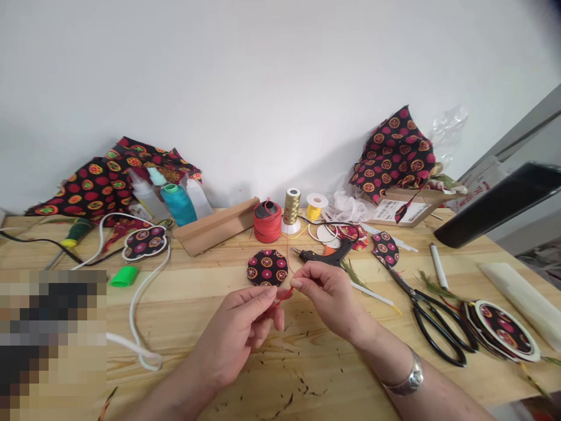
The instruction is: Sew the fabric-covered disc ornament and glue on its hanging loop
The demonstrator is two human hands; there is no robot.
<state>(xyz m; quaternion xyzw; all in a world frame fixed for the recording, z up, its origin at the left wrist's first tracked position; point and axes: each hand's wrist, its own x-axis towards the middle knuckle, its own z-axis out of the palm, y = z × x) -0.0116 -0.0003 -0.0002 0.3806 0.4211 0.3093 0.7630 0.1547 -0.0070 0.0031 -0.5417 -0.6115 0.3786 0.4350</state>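
"At the middle of the desk [197, 275], just short of an octagonal patterned pad [267, 266] — what's held?"

"Red cord [286, 295], between the hands. Right hand [328, 298]: thumb and fingers pinching one end. Left hand [248, 316]: fingers folded together on the cord, grip partly hidden."

"How far along?"

"Pad looks covered and dotted with decoration, so likely done; cord not visibly attached to it. Thin thread [287, 248] trails from the fingers toward the spools [293, 207] — seemingly uncut. Knotted yet? Cannot tell."
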